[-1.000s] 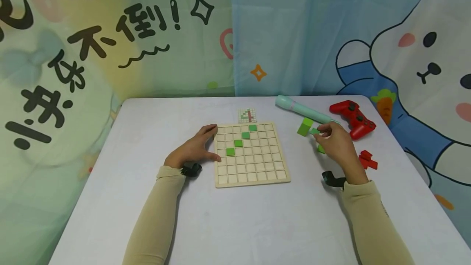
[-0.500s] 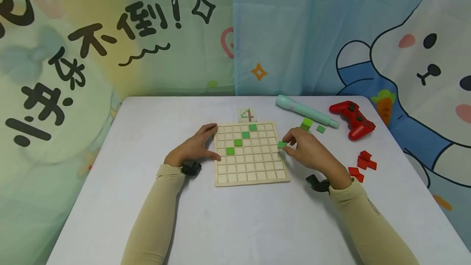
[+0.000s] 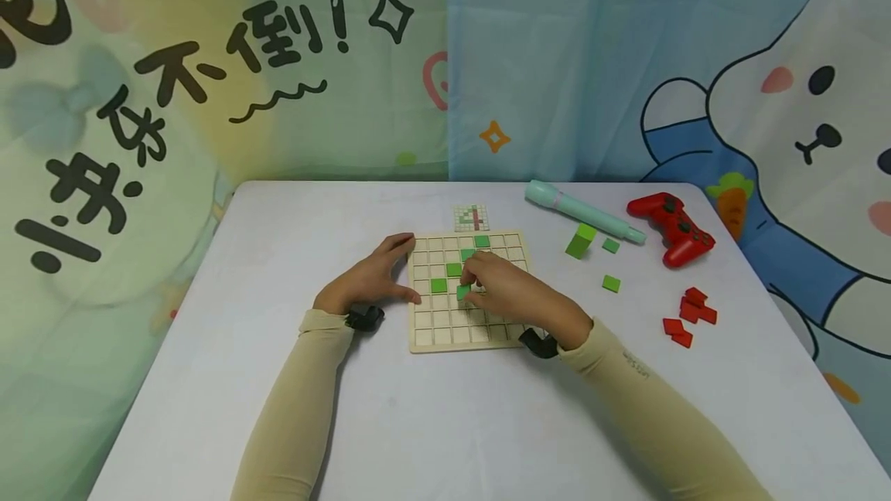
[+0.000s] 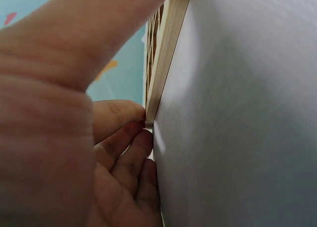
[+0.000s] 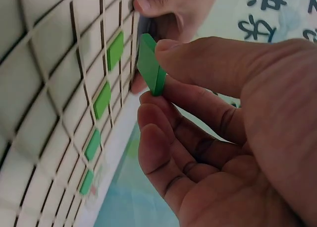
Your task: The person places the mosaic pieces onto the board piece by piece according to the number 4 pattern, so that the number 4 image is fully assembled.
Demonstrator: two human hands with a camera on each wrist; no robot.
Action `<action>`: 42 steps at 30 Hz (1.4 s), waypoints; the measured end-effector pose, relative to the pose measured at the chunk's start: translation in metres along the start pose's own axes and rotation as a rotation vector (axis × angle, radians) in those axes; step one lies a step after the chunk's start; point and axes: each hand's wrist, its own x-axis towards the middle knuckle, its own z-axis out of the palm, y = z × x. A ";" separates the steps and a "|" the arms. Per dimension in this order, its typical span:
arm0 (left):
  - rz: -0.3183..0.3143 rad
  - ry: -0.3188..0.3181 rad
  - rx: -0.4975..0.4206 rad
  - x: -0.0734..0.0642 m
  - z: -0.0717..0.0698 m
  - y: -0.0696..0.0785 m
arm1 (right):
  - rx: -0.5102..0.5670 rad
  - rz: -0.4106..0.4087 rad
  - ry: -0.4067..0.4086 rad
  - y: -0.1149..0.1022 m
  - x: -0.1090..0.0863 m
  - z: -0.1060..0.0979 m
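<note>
A pale wooden grid board lies on the table. Green square tiles sit in a diagonal line of its cells, among them a lower-left tile. Over the board, my right hand pinches another green tile between thumb and fingers; in the right wrist view this tile is tilted, apart from the cells. My left hand rests against the board's left edge, thumb and fingers spread apart along it. The left wrist view shows fingertips touching the board's side.
Behind the board lies a small patterned card. To the right are a green block, loose green tiles and several red pieces. A mint-green tube and a red game controller lie farther back.
My right hand has picked up a green tile from the right side and carried it left over the board. The left hand stays at the board's edge.
</note>
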 end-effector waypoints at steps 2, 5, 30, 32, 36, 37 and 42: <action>0.002 -0.001 -0.002 0.000 0.000 0.001 | -0.020 -0.011 -0.019 -0.004 0.006 0.005; 0.004 -0.005 -0.010 0.001 -0.001 0.002 | -0.053 -0.015 -0.037 -0.009 0.013 0.012; 0.029 0.003 0.007 0.005 -0.002 -0.001 | -0.118 -0.051 -0.012 -0.011 0.034 0.034; 0.030 0.006 0.010 0.005 -0.002 -0.001 | -0.114 -0.045 -0.012 -0.011 0.035 0.034; 0.019 0.006 0.006 0.005 -0.001 -0.002 | -0.104 -0.037 -0.013 -0.011 0.034 0.035; 0.014 0.006 0.007 0.005 -0.001 -0.003 | -0.102 -0.040 -0.012 -0.011 0.033 0.035; 0.006 0.005 0.026 0.004 0.000 -0.003 | -0.058 -0.051 0.040 -0.004 0.022 0.028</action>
